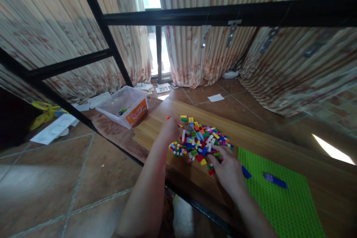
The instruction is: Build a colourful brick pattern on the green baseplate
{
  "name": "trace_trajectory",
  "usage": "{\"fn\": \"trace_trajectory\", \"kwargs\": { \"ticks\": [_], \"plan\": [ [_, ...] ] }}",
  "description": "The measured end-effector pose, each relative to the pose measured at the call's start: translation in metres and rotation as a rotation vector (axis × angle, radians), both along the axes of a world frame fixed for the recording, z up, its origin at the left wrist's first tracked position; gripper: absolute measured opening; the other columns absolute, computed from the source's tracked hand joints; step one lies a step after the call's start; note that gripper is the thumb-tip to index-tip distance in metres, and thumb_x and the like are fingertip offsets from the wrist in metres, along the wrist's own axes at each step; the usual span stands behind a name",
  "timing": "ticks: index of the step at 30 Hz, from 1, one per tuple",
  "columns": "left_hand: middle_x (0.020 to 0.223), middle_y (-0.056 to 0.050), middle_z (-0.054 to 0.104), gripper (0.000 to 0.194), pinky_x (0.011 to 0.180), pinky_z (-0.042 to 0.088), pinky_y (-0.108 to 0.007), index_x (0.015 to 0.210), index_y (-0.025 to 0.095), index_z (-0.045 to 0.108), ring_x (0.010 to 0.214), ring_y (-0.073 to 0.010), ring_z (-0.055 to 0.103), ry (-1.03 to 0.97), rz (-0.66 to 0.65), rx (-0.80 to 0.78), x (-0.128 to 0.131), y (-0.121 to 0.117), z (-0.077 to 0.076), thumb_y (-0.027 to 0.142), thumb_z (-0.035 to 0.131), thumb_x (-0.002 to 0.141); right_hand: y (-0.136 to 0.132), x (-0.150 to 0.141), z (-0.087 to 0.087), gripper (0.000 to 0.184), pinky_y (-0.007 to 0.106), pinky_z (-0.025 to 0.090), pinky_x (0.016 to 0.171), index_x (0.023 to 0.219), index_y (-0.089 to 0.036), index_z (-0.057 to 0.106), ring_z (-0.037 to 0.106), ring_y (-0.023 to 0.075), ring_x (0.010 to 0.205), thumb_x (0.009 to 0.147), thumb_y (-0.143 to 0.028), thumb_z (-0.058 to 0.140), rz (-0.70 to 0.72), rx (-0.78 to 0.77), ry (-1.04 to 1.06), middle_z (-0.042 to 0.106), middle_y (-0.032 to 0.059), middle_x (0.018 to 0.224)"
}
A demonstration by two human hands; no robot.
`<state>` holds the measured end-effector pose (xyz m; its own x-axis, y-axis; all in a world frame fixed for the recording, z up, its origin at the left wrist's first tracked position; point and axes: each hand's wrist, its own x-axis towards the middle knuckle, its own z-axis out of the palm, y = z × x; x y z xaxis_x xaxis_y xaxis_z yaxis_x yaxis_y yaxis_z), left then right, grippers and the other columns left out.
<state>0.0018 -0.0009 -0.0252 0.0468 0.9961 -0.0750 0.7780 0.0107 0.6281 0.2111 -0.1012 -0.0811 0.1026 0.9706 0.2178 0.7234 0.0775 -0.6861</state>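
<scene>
A heap of small colourful toy building bricks [195,137] lies on the wooden board. My left hand [173,129] is over the heap's left edge; it is blurred, and its fingers cannot be made out. A small orange brick [167,117] shows just beside it. At the heap's right side, my right hand [227,165] reaches in with thumb and fingers apart, touching or just above the bricks. To the right lies a green studded baseplate [281,208]. On it sit a purple-and-blue brick piece [275,180] and a blue brick [246,172], partly behind my right wrist.
A clear plastic tub [119,113] with an orange label and a few bricks inside stands left of the heap. Black metal bars [178,16] cross in front of the curtains. Papers [215,97] lie on the tiled floor beyond the wooden board [164,109].
</scene>
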Motion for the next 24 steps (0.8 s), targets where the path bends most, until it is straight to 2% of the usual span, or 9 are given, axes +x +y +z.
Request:
{"fn": "trace_trajectory", "kwargs": {
  "ticks": [2,4,8,11,14,19,24],
  "plan": [
    [0.078,-0.005,0.068,0.023,0.066,0.041,-0.026,0.092,0.016,0.071,0.077,-0.0189,0.06,0.137,0.152,0.005,-0.019,0.005,0.0,0.022,0.062,0.072,-0.001,0.0,0.0,0.029,0.036,0.051,0.071,0.104,-0.018,0.067,0.061,0.0154,0.063,0.081,-0.032,0.057,0.0,0.008,-0.001,0.065,0.0077,0.104],
    [0.082,-0.005,0.068,0.026,0.063,0.038,-0.026,0.092,0.017,0.07,0.079,-0.0193,0.06,0.213,0.229,-0.037,-0.032,0.008,-0.002,0.033,0.065,0.072,-0.001,0.0,0.001,0.028,0.036,0.051,0.071,0.104,-0.018,0.067,0.061,0.0156,0.063,0.082,-0.032,0.057,0.001,0.023,-0.002,0.065,0.0073,0.104],
    [0.075,-0.004,0.065,0.033,0.056,0.032,-0.026,0.079,0.018,0.068,0.076,-0.0193,0.06,0.271,0.187,-0.162,-0.037,0.01,-0.008,0.049,0.065,0.072,0.001,0.002,0.003,0.026,0.037,0.052,0.073,0.102,-0.019,0.068,0.063,0.0178,0.07,0.084,-0.033,0.056,-0.011,0.072,-0.006,0.066,0.008,0.102],
    [0.069,-0.002,0.062,0.029,0.055,0.031,-0.025,0.072,0.019,0.066,0.074,-0.0186,0.059,0.285,0.173,-0.168,-0.031,0.011,-0.012,0.048,0.067,0.07,0.0,0.001,0.006,0.025,0.038,0.052,0.077,0.101,-0.018,0.069,0.065,0.0211,0.082,0.085,-0.033,0.055,-0.009,0.13,-0.032,0.067,0.0095,0.102],
    [0.07,-0.003,0.062,0.026,0.056,0.032,-0.026,0.074,0.019,0.067,0.074,-0.0187,0.059,0.298,0.176,-0.162,-0.026,0.013,-0.013,0.044,0.068,0.069,-0.008,-0.009,0.011,0.024,0.037,0.051,0.082,0.102,-0.018,0.068,0.064,0.0215,0.09,0.089,-0.029,0.053,0.0,0.209,-0.049,0.067,0.0099,0.103],
    [0.072,-0.004,0.062,0.024,0.057,0.033,-0.027,0.077,0.019,0.067,0.075,-0.0193,0.058,0.315,0.166,-0.193,-0.023,0.015,-0.012,0.042,0.065,0.071,-0.026,-0.029,0.021,0.02,0.031,0.052,0.083,0.099,-0.021,0.068,0.065,0.0165,0.09,0.092,-0.024,0.05,0.194,0.253,0.032,0.068,0.0062,0.101],
    [0.067,-0.003,0.061,0.021,0.059,0.035,-0.026,0.074,0.019,0.067,0.075,-0.02,0.059,0.26,0.196,-0.148,-0.023,0.013,-0.007,0.039,0.069,0.069,-0.026,-0.022,0.024,0.016,0.03,0.053,0.08,0.095,-0.02,0.069,0.066,0.0159,0.087,0.09,-0.021,0.054,0.126,0.322,0.137,0.069,0.0054,0.095]
  ]
}}
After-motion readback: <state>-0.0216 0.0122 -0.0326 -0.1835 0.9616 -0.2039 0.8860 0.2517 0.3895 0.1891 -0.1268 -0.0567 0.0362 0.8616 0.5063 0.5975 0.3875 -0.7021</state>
